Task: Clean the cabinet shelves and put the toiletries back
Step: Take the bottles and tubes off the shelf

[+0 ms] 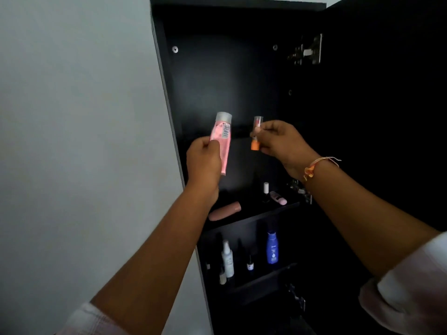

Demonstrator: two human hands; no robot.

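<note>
Bottle [221,139] leans cap-up, clasped by left grip [203,160]; right grip [283,143] pinches upright tube [255,145].

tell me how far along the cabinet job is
Looks partly restocked: a blue bottle and white spray bottle stand on the lower shelf. In hand: left hand grips a pink bottle, right hand pinches an orange-based tube. Left: shelving both, maybe righting the pink tube lying on the middle shelf.

Cabinet shelving. Upper shelf [256,215]: pink tube [225,211] (lying flat), white-capped vial [266,191] upright, small pink bottle [278,198] on its side. Lower shelf [266,276]: white spray bottle [227,259], dropper bottle [250,264], blue lotion bottle [272,247], upright.
</note>
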